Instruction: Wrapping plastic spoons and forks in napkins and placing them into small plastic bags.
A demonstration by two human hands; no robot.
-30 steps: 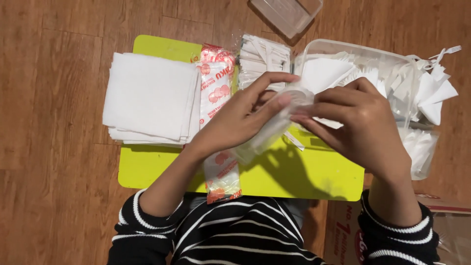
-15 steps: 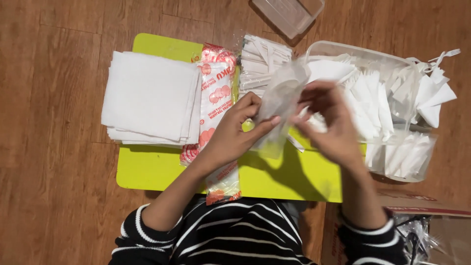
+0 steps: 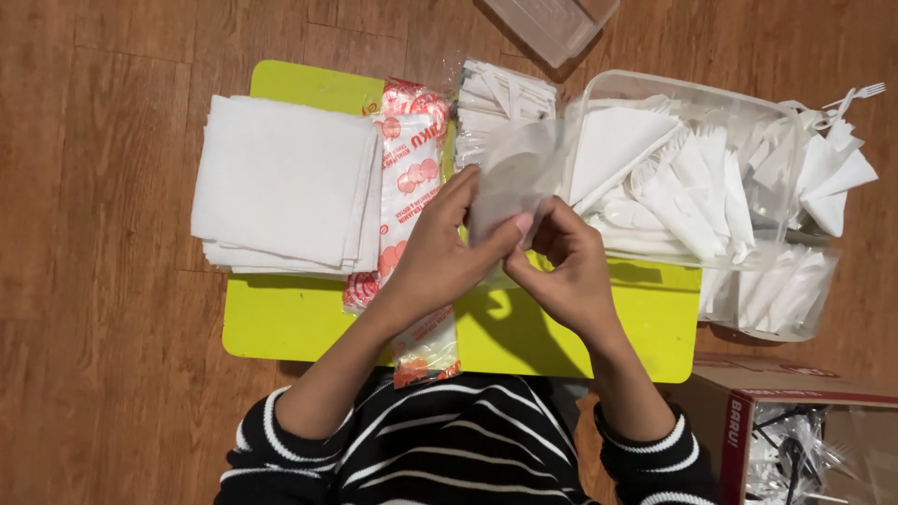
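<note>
We see both hands meeting over the middle of a lime-green counter that sits on a wooden floor. The left hand and the right hand are each pinched shut on the lower edge of a thin clear plastic sleeve, thumbs and fingertips close together, so the sleeve stands up between them, just in front of the far row of supplies. Holding it by the bottom edge with both hands looks like a way to keep the flimsy film taut and its mouth workable; we cannot tell whether anything is inside it.

To the left lies a stack of white napkins, squared up and within easy reach of the left hand. Just beside it runs a long red-and-white printed packet, partly under the left wrist. Farther off sits a bundle of white wrapped sticks. On the right, a clear plastic tub holds folded white napkin packs, some with white plastic cutlery, close to the right hand. A cardboard box stands at the near right.
</note>
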